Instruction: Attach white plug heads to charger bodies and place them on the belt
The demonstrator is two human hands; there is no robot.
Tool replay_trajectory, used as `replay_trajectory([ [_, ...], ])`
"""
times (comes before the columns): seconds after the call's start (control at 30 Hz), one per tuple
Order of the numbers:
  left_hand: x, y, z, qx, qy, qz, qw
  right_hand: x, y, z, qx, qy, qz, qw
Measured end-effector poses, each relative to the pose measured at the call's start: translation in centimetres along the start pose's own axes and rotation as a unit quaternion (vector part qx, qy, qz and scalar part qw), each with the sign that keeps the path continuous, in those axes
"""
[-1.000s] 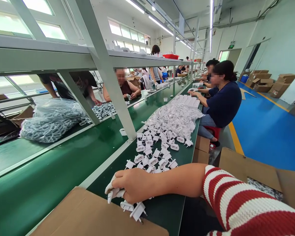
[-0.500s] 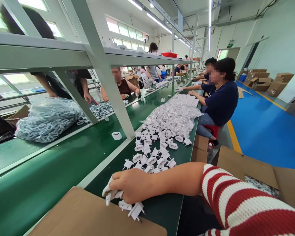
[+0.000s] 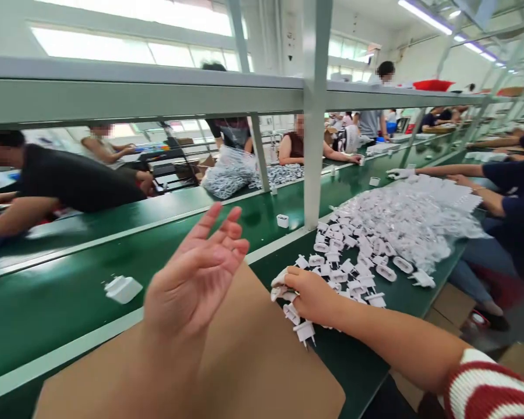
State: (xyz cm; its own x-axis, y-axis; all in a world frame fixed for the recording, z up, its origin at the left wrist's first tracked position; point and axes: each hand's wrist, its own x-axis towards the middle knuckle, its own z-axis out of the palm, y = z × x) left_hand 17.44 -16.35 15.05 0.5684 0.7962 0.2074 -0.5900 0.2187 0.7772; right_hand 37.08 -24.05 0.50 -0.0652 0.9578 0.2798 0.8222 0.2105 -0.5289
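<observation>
My left hand is raised above a brown cardboard sheet, palm up, fingers stretched and spread, holding nothing. My right hand rests on the green bench at the sheet's right edge, fingers curled over several white plug parts; two more plug parts lie just under it. Loose white plug parts spread beyond it toward a big heap in clear plastic.
A green conveyor belt runs on the left with a white part and a small white piece on it. A grey shelf frame post stands ahead. Other people sit along both sides; a bag of grey parts lies beyond the belt.
The view has swung left. My left hand has come up into view, open over the cardboard. My right hand stays curled on the plug parts.
</observation>
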Motion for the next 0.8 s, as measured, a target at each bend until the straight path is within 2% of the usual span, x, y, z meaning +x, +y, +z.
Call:
replay_trajectory([
  [0.1,0.1,0.0,0.0,-0.009,0.017,-0.016,1.0,-0.2,0.0,0.0,0.009,0.01,-0.002,1.0],
  [0.4,0.9,-0.7,0.0,-0.054,-0.044,-0.045,0.997,-0.2,-0.2,0.2,-0.008,-0.001,0.01,1.0],
  [0.8,0.6,-0.6,0.0,-0.02,-0.083,-0.041,0.996,-0.4,-0.3,0.3,-0.012,-0.004,0.007,1.0],
])
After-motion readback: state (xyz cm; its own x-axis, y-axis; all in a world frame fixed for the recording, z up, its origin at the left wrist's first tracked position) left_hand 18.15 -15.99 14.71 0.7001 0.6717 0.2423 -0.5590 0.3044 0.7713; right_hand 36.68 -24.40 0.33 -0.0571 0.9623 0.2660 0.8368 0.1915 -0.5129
